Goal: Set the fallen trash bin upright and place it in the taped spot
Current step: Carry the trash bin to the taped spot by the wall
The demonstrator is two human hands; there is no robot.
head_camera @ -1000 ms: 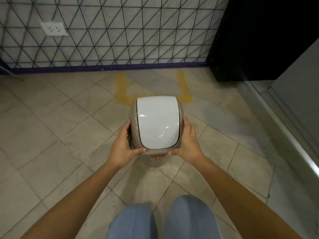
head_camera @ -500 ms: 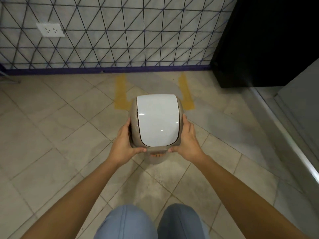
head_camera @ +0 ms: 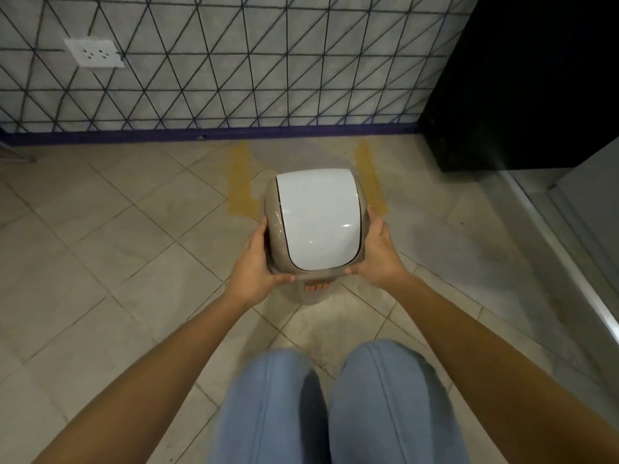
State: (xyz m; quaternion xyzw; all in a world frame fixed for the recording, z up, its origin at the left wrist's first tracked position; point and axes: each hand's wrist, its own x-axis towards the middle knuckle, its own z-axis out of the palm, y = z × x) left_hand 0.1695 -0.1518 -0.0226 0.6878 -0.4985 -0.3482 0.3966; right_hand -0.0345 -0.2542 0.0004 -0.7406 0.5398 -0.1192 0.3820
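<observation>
The trash bin (head_camera: pixel 316 222), beige with a white swing lid, stands upright in the middle of the view, seen from above. My left hand (head_camera: pixel 253 267) grips its left side and my right hand (head_camera: pixel 378 256) grips its right side, thumbs on the near rim. Yellow tape strips (head_camera: pixel 239 180) mark a spot on the floor by the wall; the bin covers the near edge of that spot, and its base is hidden under the lid. Whether the bin touches the floor I cannot tell.
A tiled wall with a purple baseboard (head_camera: pixel 214 132) runs behind the taped spot. A black cabinet (head_camera: pixel 522 82) stands at the right, with a metal threshold (head_camera: pixel 569 262) along the floor. My knees in blue jeans (head_camera: pixel 335 403) are at the bottom.
Both hands have carried the bin farther from me toward the wall, so it now overlaps the near end of the taped spot. The grip is unchanged.
</observation>
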